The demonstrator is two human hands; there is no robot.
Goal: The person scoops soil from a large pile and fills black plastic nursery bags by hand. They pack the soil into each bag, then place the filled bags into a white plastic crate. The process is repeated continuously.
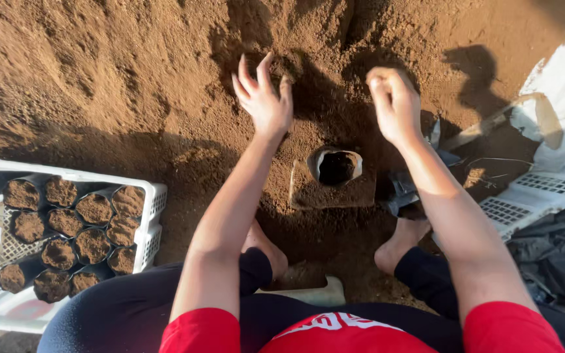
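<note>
I see my left hand (pixel 263 98) spread wide open above centre, fingers digging into the soil heap (pixel 132 72), gripping nothing. My right hand (pixel 393 101) hangs loosely curled beside it; whether it holds soil I cannot tell. Nearest me, at lower left, a white crate (pixel 155 202) holds filled black bags (pixel 73 229). At centre, below the hands, stands a soil-covered block (pixel 331 193) with an open bag (pixel 337 167).

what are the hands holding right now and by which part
Neither clearly holds an object. The left hand is spread open over the soil pile; the right hand is curled, possibly around loose soil.
</note>
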